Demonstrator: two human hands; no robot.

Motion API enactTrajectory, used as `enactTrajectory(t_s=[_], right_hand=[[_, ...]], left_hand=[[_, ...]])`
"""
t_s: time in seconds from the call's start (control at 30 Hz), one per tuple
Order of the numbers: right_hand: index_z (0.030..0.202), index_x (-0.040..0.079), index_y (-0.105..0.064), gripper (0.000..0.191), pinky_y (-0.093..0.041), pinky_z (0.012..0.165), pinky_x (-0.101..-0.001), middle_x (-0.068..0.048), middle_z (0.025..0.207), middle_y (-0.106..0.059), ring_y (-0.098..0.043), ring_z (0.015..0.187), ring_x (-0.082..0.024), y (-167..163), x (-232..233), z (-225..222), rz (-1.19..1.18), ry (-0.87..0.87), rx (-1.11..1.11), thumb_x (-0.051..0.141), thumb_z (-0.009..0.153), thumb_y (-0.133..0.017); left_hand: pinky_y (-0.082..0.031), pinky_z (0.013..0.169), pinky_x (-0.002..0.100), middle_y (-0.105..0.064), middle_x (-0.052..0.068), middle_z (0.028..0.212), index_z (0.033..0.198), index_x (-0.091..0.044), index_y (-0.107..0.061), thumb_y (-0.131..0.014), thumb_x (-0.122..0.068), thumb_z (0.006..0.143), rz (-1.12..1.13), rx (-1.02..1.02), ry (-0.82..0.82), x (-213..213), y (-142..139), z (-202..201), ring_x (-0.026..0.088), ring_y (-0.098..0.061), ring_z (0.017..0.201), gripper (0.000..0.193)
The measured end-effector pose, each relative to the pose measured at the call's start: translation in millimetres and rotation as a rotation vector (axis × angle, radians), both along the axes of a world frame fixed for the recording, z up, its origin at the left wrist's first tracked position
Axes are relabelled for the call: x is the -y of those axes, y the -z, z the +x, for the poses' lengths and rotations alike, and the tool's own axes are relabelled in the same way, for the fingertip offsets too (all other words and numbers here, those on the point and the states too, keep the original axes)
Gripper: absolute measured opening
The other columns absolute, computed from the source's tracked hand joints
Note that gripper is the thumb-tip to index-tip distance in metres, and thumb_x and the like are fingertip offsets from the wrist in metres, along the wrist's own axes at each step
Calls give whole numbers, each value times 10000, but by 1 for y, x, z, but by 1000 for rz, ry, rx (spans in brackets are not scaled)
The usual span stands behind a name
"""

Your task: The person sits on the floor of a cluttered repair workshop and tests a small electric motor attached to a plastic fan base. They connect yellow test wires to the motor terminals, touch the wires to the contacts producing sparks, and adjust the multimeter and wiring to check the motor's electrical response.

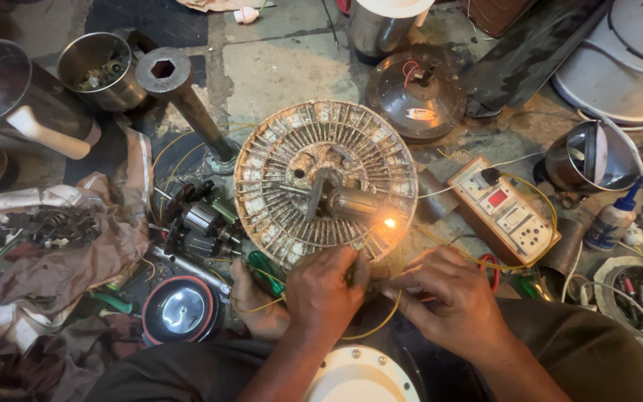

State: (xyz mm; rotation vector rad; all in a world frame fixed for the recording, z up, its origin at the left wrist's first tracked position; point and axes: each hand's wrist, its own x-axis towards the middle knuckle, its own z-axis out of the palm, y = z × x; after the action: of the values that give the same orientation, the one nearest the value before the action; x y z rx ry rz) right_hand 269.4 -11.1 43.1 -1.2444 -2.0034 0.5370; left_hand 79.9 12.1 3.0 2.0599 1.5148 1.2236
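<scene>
Two hands pinch yellow wires | round, rusty slotted stator

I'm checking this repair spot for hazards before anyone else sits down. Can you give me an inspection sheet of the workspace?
Surface: worn concrete floor, stained, partly under a rumpled cloth.
Job's things: round wound fan stator lying flat; a small flame or spark glows at its near edge.
Clutter: steel cups, hex-socket tool, motor cover, glue bottle.
Grippers: left hand and right hand pinch thin yellow wires beside the stator; each grip is closed.
Cables: yellow wire runs to a switch-and-socket board.
Surroundings: green-handled screwdriver by the left hand.
</scene>
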Motion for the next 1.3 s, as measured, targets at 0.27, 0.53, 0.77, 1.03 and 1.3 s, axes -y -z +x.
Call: enactTrajectory(t_s=[0.27,0.53,0.77,1.03,1.3], right_hand=[[807,105,-755,171,-506,588,-302,2,706,-689,-639,678,-152,0,0,-1,-19,16,-12,91,695,-883],[826,110,-756,193,-510,610,-309,3,709,-687,-636,687,-158,0,0,-1,6,27,-4,89,685,-886],[855,125,-760,215,-513,628,-307,10,726,-697,-641,700,-156,1,1,1,-1,10,11,78,683,-881],[846,98,-766,204,-559,637,-289,-2,783,-723,-684,767,-162,4,1,2,-51,17,-15,85,677,-880],[856,105,-788,205,-566,645,-298,5,775,-734,-689,770,-152,4,1,2,-54,13,11,90,675,-884]], left_hand=[[-482,547,456,-623,110,640,680,-78,-543,-800,-127,813,8,-19,-6,-1,-1,0,339,-614,568,293],[-483,558,456,-619,107,648,692,-81,-552,-786,-121,828,50,-3,-19,-1,-1,2,340,-606,577,274],[-483,556,452,-617,106,639,696,-80,-562,-790,-123,826,24,-8,-1,-2,2,1,336,-611,573,266],[-488,570,452,-638,96,656,699,-80,-564,-807,-112,793,3,3,-1,1,2,0,334,-624,590,263],[-495,560,431,-653,85,656,699,-82,-558,-810,-117,790,0,-24,7,0,6,0,300,-636,568,271]])
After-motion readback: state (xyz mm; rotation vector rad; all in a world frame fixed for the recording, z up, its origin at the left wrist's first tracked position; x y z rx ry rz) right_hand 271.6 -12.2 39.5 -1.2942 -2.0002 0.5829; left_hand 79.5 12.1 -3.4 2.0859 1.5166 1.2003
